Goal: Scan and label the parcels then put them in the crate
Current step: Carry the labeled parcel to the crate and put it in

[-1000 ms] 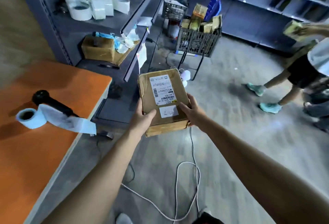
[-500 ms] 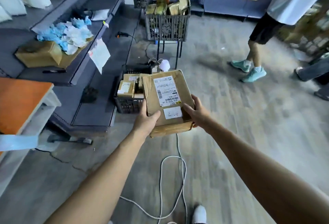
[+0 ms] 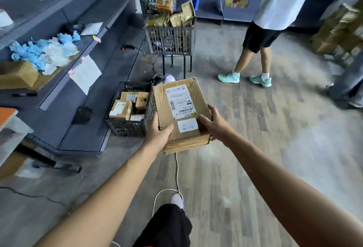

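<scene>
A brown cardboard parcel (image 3: 165, 100) with a white shipping label and a small white sticker on top is held level in front of me. My left hand (image 3: 158, 135) grips its near left corner and my right hand (image 3: 213, 122) holds its right side, thumb on top. Just left of the parcel stands a black plastic crate (image 3: 125, 127) on the floor, holding several small cardboard parcels. The parcel's left edge overlaps the crate's right rim in view.
Grey shelving (image 3: 82, 134) runs along the left with a box of blue and white scraps. A grey basket on legs (image 3: 170, 39) full of packets stands farther back. A white cable (image 3: 176, 170) lies on the floor. A person in a white shirt (image 3: 275, 5) stands at right.
I have turned away from the orange table and stepped toward the shelving. The black crate came into view and is now close beside the parcel, which stays in both hands.
</scene>
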